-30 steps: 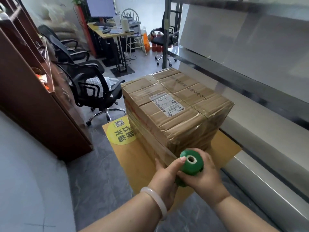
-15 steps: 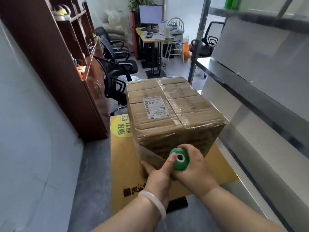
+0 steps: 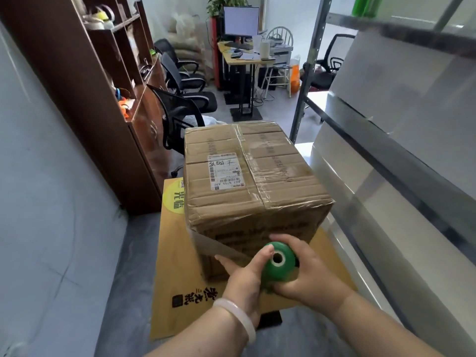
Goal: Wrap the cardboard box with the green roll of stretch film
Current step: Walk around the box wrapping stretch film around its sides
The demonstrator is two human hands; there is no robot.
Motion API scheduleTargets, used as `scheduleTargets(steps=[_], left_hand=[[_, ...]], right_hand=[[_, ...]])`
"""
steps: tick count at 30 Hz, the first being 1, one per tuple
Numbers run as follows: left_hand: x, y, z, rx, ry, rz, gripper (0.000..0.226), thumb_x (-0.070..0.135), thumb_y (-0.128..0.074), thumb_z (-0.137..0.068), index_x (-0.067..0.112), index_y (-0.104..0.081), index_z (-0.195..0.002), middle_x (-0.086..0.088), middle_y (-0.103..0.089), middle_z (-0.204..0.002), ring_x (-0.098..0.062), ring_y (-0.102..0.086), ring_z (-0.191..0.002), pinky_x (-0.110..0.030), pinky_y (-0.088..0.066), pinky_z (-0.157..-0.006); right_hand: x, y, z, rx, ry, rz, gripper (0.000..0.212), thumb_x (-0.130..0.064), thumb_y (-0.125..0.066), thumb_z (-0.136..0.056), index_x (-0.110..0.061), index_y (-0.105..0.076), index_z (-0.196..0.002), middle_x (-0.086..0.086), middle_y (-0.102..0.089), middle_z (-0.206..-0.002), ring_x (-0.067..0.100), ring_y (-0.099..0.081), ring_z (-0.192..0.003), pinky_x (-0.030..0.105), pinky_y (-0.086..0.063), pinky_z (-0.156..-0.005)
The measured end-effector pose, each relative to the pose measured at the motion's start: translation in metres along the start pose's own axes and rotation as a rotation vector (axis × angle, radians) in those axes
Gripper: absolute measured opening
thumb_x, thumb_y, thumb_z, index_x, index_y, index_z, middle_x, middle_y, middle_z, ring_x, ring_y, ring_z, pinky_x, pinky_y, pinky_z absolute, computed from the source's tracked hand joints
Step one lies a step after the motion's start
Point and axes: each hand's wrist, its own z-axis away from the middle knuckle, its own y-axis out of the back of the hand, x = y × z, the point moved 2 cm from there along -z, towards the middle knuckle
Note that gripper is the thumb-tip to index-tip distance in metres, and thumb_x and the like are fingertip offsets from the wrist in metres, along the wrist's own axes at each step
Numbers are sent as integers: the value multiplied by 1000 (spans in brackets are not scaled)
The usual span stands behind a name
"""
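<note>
floor mat (image 3: 177, 253) partly beneath cardboard box (image 3: 255, 181)

A brown taped cardboard box (image 3: 252, 181) bearing a white label stands upright at frame centre. The small green roll of stretch film (image 3: 278, 264) is at lower centre, just before its near face, hollow core toward the camera.

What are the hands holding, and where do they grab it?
The green roll of stretch film. The left hand grips its left side, thumb on the rim; the right hand wraps its right side.
</note>
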Motion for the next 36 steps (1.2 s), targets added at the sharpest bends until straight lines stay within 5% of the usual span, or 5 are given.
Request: scheduleTargets(steps=[5, 11, 16, 33, 36], left_hand=[[-16, -21, 7, -20, 14, 7, 158, 49, -92, -42, 46, 26, -148, -10, -40, -155, -30, -44, -137, -50, -29, -119], [-42, -66, 2, 95, -19, 6, 131, 46, -87, -51, 31, -11, -156, -10, -62, -130, -28, -59, -120, -46, -40, -111], [-55, -95, 2, 239, -70, 231, 139, 48, -91, -38, 37, -15, -154, -19, -54, -137, -37, -61, -117, -52, -46, -106], [-73, -164, -17, 300, -118, 224, 175, 49, -98, -25, 52, 33, -141, -14, -36, -156, -32, -44, -136, -49, -35, -115], [-86, -174, -22, 271, -80, 245, 154, 38, -94, -55, 45, 29, -146, -11, -41, -153, -28, -50, -130, -38, -41, -101]], right_hand=[[7, 24, -8, 105, -5, 204, 55, -54, -79, -53, -36, -50, -97, -17, -52, -92, -1, -53, -81, 12, -42, -65], [21, 59, -25, -32, 25, 206, 54, -44, -78, -65, -34, -37, -99, -16, -47, -93, -1, -50, -78, 11, -38, -57], [43, 87, -26, -246, 139, 96, 71, -42, -80, -65, -39, -25, -111, -20, -44, -102, -1, -50, -91, 17, -46, -78], [89, 145, -52, -231, 159, 9, 65, -46, -85, -49, -43, -48, -103, -15, -59, -96, 3, -59, -83, 20, -52, -66], [98, 148, -55, -188, 95, 21, 67, -43, -86, -52, -43, -42, -103, -16, -55, -94, 3, -57, -82, 26, -52, -71]])
